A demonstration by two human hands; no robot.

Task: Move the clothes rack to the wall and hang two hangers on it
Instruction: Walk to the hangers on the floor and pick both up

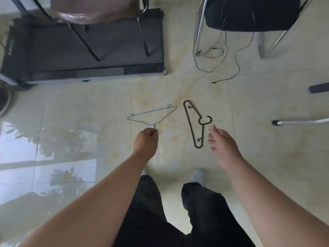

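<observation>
A thin blue wire hanger [151, 114] lies on the glossy tiled floor, its hook pointing toward me. My left hand [146, 139] is closed around that hook. Right of it a black plastic hanger [194, 123] lies flat, hook turned to the right. My right hand [220, 141] hovers just right of the black hanger with fingers spread, holding nothing. A metal leg with a black foot [300, 121] reaches in from the right edge; I cannot tell if it belongs to the clothes rack.
A black treadmill [85, 50] lies at the back left with a chair [92, 9] standing over it. A black-seated chair with chrome legs [249, 13] stands at the back right, a thin black cable [222, 56] looping under it. My legs and shoes [198, 175] are below.
</observation>
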